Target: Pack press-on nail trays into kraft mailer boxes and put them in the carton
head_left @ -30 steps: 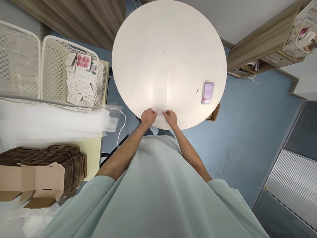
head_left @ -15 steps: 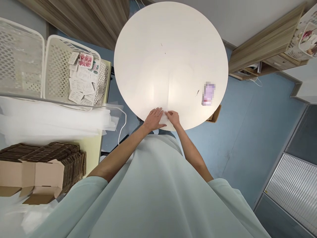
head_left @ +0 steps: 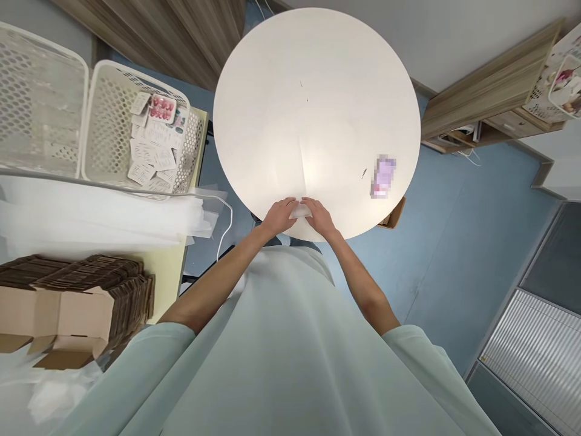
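Observation:
A thin translucent white sheet [head_left: 290, 172] lies on the round white table [head_left: 254, 79], hard to tell from the tabletop except along its right edge. Its near end is turned up into a small folded flap [head_left: 300, 211] close to the table's front edge. My left hand [head_left: 280, 215] grips the flap's left end, fingers bent over it. On the flap's right end, my right hand [head_left: 319, 214] has its fingers curled in the same way. Whether anything lies inside the fold cannot be made out.
A blurred purple item [head_left: 384, 175] lies at the table's right. To the left stand a white basket [head_left: 106, 115] of cards, a stack of white sheets [head_left: 104, 212] and folded cardboard boxes [head_left: 86, 315]. A brown carton [head_left: 397, 213] sits below the table's right edge.
My left hand has gone from lying flat to gripping the flap. My right hand has shifted from a pinch to curled fingers at its right end. The fold now shows between both hands.

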`<state>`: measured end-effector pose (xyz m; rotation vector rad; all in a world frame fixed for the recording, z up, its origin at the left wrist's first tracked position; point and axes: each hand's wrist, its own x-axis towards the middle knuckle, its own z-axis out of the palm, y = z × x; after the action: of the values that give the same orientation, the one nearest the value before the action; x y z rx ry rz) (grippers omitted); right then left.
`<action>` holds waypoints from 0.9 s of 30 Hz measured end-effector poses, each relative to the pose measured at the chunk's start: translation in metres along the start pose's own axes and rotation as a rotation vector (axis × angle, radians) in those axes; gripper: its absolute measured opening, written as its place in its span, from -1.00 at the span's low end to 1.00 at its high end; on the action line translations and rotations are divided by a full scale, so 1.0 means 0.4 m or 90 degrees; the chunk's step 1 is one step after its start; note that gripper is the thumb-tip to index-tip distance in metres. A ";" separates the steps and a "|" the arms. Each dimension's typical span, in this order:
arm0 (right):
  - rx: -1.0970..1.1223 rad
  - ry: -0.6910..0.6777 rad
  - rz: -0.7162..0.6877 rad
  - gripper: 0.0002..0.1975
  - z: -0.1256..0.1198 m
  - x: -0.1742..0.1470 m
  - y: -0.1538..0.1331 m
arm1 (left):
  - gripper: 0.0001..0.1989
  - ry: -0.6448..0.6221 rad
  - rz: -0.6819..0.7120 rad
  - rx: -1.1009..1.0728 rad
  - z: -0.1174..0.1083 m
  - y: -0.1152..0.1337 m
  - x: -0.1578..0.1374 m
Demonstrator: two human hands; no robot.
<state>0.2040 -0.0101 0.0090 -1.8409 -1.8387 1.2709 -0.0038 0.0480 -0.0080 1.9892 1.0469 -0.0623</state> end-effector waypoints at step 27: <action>-0.108 0.106 0.079 -0.70 -0.018 0.187 -0.056 | -0.58 0.316 -0.265 -0.060 -0.016 0.015 0.047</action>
<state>0.1807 0.0642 -0.0004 -2.1094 -1.8167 0.9894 0.0102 0.0632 -0.0075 1.7086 1.7376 0.2664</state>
